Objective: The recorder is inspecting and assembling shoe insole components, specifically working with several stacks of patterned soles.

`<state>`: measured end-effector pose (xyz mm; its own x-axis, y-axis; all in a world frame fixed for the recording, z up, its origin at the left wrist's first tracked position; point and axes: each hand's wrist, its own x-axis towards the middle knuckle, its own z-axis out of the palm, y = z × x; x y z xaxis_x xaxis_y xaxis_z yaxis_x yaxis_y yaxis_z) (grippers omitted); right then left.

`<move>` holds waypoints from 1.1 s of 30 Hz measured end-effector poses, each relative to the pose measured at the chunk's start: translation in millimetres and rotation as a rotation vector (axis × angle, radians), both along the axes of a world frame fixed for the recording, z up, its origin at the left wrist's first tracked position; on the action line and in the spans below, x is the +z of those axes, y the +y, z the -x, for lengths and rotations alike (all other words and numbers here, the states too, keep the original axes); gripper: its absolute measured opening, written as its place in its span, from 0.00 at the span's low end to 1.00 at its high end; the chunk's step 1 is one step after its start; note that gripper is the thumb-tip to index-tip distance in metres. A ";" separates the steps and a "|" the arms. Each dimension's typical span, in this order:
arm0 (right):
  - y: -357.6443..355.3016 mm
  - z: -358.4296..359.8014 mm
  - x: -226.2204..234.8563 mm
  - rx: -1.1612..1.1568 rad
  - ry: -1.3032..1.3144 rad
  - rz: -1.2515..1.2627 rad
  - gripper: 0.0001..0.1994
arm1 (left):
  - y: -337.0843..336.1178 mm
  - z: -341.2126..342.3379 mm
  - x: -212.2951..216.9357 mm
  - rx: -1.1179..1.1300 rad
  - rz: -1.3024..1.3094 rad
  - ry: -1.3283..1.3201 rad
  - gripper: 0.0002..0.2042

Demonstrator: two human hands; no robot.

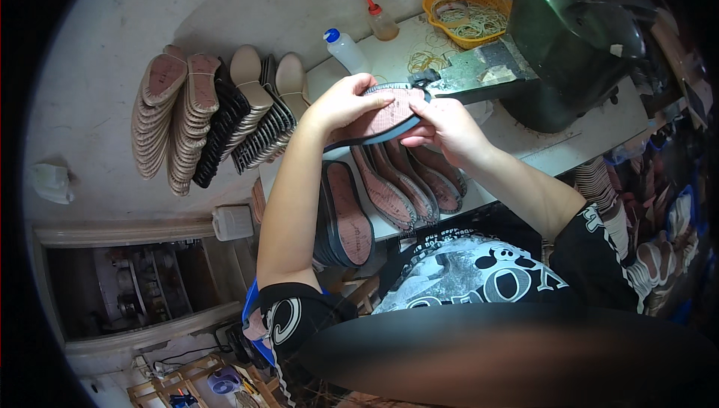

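Observation:
Above the near side of the work table, a shoe sole (378,122) with a pink, lined face and a dark edge is held in both hands. My left hand (343,104) grips its left side, thumb across the pink face. At its right end, my right hand (447,125) pinches the dark edge between thumb and fingers. Part of the sole is hidden by the hands. Just below it, several pink insole pieces (386,183) lie side by side on the table. Left of these rests a stack of dark-edged soles (349,217) with a pink top.
Bundled beige and black soles (159,119) stand along the wall at left. Behind my hands are a blue-capped bottle (347,51), a red-tipped bottle (383,27) and an orange basket (464,5) of rubber bands. A large dark green container (565,41) stands at right beside a flat metal block (472,71).

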<state>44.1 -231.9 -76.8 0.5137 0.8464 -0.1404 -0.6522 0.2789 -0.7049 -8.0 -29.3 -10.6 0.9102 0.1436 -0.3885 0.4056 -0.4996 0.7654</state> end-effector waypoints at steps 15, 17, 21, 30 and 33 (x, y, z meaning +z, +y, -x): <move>-6.4 -7.9 2.9 -0.013 -0.063 0.063 0.13 | -26.4 20.3 -2.6 0.258 0.073 0.157 0.19; -10.5 -6.6 -8.3 0.055 -0.125 0.059 0.14 | -36.0 23.3 0.4 0.300 0.122 0.189 0.23; -36.4 20.7 -2.6 0.249 -0.286 0.182 0.15 | -39.7 24.6 -7.7 0.331 0.145 0.146 0.25; -25.6 1.7 -10.7 0.115 -0.248 0.151 0.12 | -39.3 31.9 -6.6 0.234 0.075 0.081 0.23; -19.6 -5.4 -10.1 0.120 -0.185 0.213 0.12 | -38.9 28.0 -10.9 0.383 0.075 -0.049 0.23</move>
